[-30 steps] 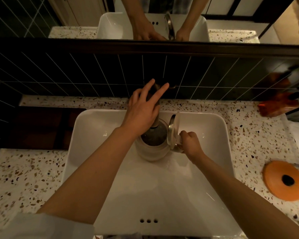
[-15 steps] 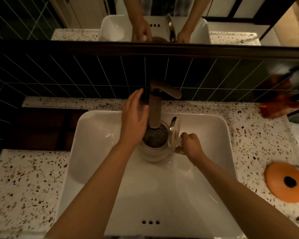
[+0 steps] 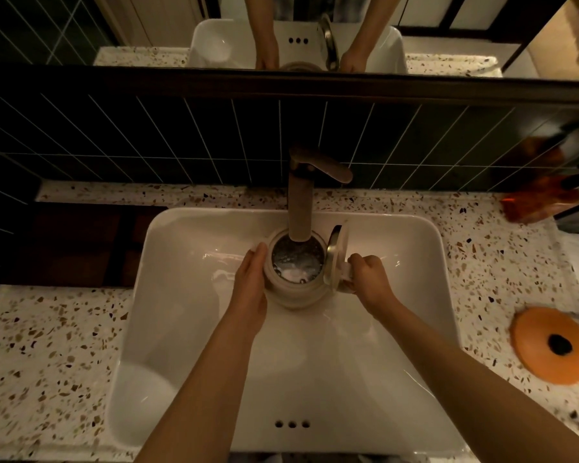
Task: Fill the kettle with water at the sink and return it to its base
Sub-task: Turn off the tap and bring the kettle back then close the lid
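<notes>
A cream kettle (image 3: 296, 294) stands upright inside the white sink (image 3: 415, 295), directly under the spout of the brown tap (image 3: 301, 202). Its lid (image 3: 335, 252) is flipped open to the right, and water churns inside the opening. My right hand (image 3: 368, 277) grips the kettle's handle on the right side. My left hand (image 3: 251, 285) lies flat against the kettle's left wall, fingers curved around it. The orange round base (image 3: 552, 345) with a dark centre sits on the counter at the right, apart from the sink.
The speckled terrazzo counter (image 3: 47, 362) surrounds the sink. Dark tiles and a mirror rise behind the tap. An orange-red packet (image 3: 538, 202) lies at the back right. A dark recess (image 3: 74, 242) opens at the left of the sink.
My left hand left the tap lever, came down and now rests on the kettle's left side. Water now runs into the kettle. My right hand stays on the handle.
</notes>
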`<state>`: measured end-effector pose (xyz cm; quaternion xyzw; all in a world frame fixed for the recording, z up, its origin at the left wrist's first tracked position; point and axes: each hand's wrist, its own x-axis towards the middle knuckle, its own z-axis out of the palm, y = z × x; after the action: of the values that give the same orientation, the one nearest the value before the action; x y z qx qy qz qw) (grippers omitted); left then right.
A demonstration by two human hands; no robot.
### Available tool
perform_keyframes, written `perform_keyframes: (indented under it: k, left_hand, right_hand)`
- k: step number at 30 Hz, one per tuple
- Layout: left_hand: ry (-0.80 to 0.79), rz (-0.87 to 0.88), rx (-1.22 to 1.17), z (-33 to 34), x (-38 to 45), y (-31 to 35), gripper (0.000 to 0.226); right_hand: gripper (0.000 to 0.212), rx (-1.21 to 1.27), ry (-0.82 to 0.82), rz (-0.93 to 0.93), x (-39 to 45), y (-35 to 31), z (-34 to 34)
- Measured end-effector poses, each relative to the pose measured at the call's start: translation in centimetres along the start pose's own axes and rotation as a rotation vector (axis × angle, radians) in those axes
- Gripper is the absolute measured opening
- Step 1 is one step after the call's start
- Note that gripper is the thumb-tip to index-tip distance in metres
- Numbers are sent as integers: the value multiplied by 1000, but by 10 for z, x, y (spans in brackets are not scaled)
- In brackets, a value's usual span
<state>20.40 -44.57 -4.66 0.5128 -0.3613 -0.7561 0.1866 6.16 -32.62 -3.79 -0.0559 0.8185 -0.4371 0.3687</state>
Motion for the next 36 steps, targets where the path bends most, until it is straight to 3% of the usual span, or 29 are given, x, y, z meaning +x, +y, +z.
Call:
perform_keyframes:
  k: [2,6,9,17,21,29,36]
  left_hand:
    - [-40,3,-37,-2,-2,0,24]
    - [-36,-14,-102,-7,-15,-4,28]
    - [-51,-27,-110,-11,-29,-8,25]
    - [-119,-15,-54,-16,-78,-9,17]
    - [-139,39,-14,-11,-100,-3,20]
    - [-213,131,73,11,-135,15,33]
    - [-239,161,39,54,-166,10,22]
  right_hand:
    - [29,-17,5,-15,-8,-1,1]
    - [34,-58,21,-83,-23,-1,1]
    - [34,-70,0,-32,-36,3,-3]
    - [41,100,-62,-19,-77,17,-27]
    - [78,178,-61,-45,-97,23,-37]
    - [34,351,-19,-55,-124,20,-74]
    - [44,465,-26,-113,-140,27,-127]
